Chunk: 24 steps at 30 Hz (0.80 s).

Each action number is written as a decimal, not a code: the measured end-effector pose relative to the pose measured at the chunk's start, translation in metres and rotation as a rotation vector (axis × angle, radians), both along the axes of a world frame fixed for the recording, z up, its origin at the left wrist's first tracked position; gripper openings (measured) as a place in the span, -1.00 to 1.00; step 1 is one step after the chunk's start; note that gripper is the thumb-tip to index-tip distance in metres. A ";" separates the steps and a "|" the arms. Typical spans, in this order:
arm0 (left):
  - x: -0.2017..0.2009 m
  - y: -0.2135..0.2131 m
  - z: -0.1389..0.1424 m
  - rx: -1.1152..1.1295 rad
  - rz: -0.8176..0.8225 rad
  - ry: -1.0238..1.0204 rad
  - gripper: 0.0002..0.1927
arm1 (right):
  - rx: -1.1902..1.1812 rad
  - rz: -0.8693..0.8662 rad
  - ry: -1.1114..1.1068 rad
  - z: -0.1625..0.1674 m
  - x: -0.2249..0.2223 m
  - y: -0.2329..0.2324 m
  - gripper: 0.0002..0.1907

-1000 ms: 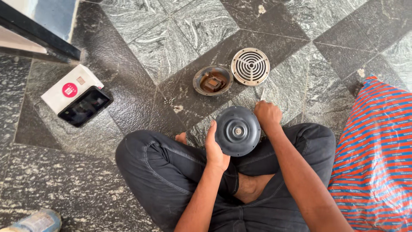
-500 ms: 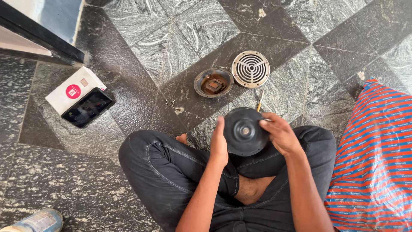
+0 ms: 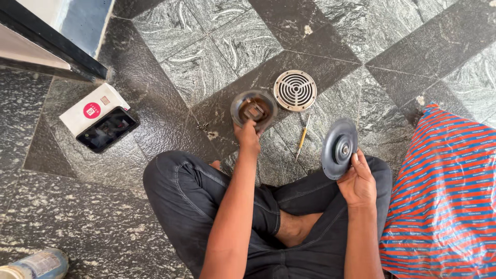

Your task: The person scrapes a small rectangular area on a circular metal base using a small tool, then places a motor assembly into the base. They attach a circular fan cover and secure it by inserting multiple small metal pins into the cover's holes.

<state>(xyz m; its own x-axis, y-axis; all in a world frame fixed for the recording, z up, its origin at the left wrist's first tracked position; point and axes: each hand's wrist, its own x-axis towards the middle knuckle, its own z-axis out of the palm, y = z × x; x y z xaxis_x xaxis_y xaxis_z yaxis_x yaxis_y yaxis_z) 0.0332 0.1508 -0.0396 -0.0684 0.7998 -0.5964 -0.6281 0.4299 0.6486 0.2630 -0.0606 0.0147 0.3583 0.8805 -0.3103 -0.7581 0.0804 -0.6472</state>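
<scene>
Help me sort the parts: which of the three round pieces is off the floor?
The dark grey disc, held tilted in the right hand; the slotted grille and rusty cup lie on the floor.

A person sits cross-legged on a dark stone floor (image 3: 170, 67). The left hand (image 3: 247, 137) reaches forward, its grip closed on the near rim of a round metal housing (image 3: 253, 107). The right hand (image 3: 357, 182) holds a dark grey ribbed disc (image 3: 339, 148) upright by its lower edge. Just beyond and right of the left grip lies a round slotted grille (image 3: 294, 90). Between the two grips rests a small yellow-handled screwdriver (image 3: 302, 138). Far left of the left grip lies a phone (image 3: 107, 129) on a white box (image 3: 85, 108). Right of the right grip spreads a striped cloth (image 3: 444, 196).
</scene>
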 end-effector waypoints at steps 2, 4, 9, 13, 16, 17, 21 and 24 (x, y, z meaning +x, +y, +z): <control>-0.007 -0.017 -0.002 0.066 -0.007 -0.018 -0.28 | 0.002 -0.012 -0.001 -0.001 -0.001 -0.003 -0.61; -0.018 -0.037 -0.004 0.010 -0.170 0.135 -0.44 | -0.020 -0.055 -0.005 -0.001 -0.003 -0.006 -0.61; -0.053 -0.106 0.000 0.133 -0.267 -0.083 -0.74 | 0.114 -0.019 0.040 0.012 -0.009 -0.029 -0.62; -0.075 -0.149 0.020 0.057 -0.366 -0.305 -0.57 | 0.334 0.107 0.206 0.031 -0.020 -0.056 -0.62; -0.071 -0.164 0.042 0.037 -0.462 -0.232 -0.43 | 0.193 0.072 -0.030 0.046 -0.027 -0.067 -0.71; -0.066 -0.166 0.048 0.015 -0.494 -0.235 -0.41 | 0.066 0.020 -0.115 0.052 -0.029 -0.068 -0.64; -0.045 -0.162 0.059 0.021 -0.420 -0.434 -0.53 | -0.125 -0.079 -0.231 0.069 -0.034 -0.062 -0.46; -0.042 -0.162 0.053 0.142 -0.434 -0.382 -0.45 | 0.052 -0.007 0.078 0.081 -0.041 -0.061 -0.61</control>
